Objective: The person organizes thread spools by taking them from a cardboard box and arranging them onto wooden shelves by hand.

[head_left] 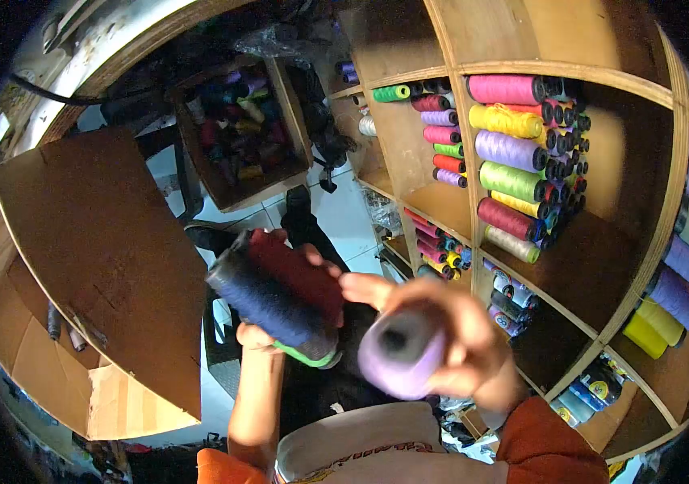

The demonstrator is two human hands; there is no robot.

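Several thread spools rest in my left hand (257, 335): a dark blue spool (270, 302), a dark red spool (298, 270) beside it, and a green one (306, 352) mostly hidden beneath. My right hand (469, 331), blurred by motion, has its fingers around a light purple spool (402, 351), whose dark core end faces up. The purple spool is just right of the bundle, and the right hand's fingertips come close to the dark red spool.
Wooden shelves (538, 73) on the right hold stacked spools (510, 149) in many colours. A box of mixed spools (280, 89) stands on the tiled floor ahead. At the left is a large open cardboard box (102, 274).
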